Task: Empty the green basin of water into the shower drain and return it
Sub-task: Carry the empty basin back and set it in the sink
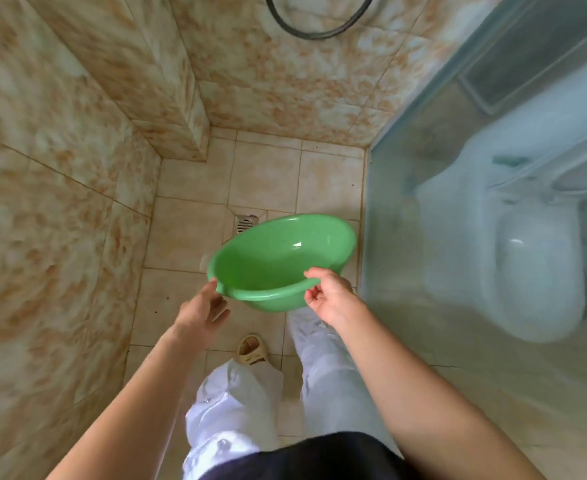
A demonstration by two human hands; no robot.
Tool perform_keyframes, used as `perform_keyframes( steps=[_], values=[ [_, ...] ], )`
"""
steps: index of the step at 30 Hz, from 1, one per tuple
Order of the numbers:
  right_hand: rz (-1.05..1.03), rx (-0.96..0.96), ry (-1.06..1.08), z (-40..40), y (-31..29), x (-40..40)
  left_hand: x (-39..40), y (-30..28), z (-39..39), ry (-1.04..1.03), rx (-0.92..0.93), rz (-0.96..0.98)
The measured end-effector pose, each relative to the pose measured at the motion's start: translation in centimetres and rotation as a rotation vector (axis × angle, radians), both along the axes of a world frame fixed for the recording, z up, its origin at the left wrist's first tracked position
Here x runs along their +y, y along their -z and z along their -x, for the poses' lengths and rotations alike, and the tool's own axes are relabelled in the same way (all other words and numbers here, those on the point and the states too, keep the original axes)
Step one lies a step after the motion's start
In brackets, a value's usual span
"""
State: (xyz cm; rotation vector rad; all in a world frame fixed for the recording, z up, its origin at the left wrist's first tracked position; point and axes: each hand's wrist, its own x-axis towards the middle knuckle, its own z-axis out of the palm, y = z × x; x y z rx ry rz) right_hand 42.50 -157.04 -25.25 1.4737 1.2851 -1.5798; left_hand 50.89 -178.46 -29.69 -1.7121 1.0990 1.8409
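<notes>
1. Green basin [278, 258] is held in the air at frame centre, above the floor tiles [188, 237], tilted so its mouth faces the camera and its far rim sits highest.
2. Basin contents: no pooled water visible inside; the inner wall shows only a small bright glint toward 1 o'clock. Whether a wet film remains, cannot tell, as the frame is blurred.
3. Right hand [330, 296] has its grip closed on the basin's near rim at about 4 o'clock of the basin, thumb on top of the rim and fingers curled under it.
4. Left hand [203, 308] is at about 8 o'clock of the basin, grip open: fingers spread, fingertips touching or just beside the rim's small lip. It is not wrapped around it.
5. Shower drain [245, 223], a square metal grate, sits in the floor at 11 o'clock of the basin, partly hidden by the far rim.
6. Marbled tile walls [60, 168] fill 9 to 12 o'clock, with a tiled ledge jutting out at 11 o'clock.
7. Frosted glass partition [423, 237] runs along 3 o'clock, and a toilet [534, 271] shows through it, blurred.
8. A dark hose loop [319, 26] hangs at 12 o'clock at the top edge.
9. At 6 o'clock: light trousers [236, 403] and one beige slipper [252, 349] on the tiles below the basin.
</notes>
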Motion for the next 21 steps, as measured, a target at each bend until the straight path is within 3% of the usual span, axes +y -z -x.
perform_keyframes(
  steps=[8,21],
  values=[
    [0.240,0.132,0.236,-5.3,-9.6,2.1,-2.9,-9.7,-0.2,0.051,0.208,0.041],
    [0.317,0.176,0.329,-10.3,-14.4,5.2,-1.7,-14.9,-1.5,0.208,0.301,0.095]
  ],
)
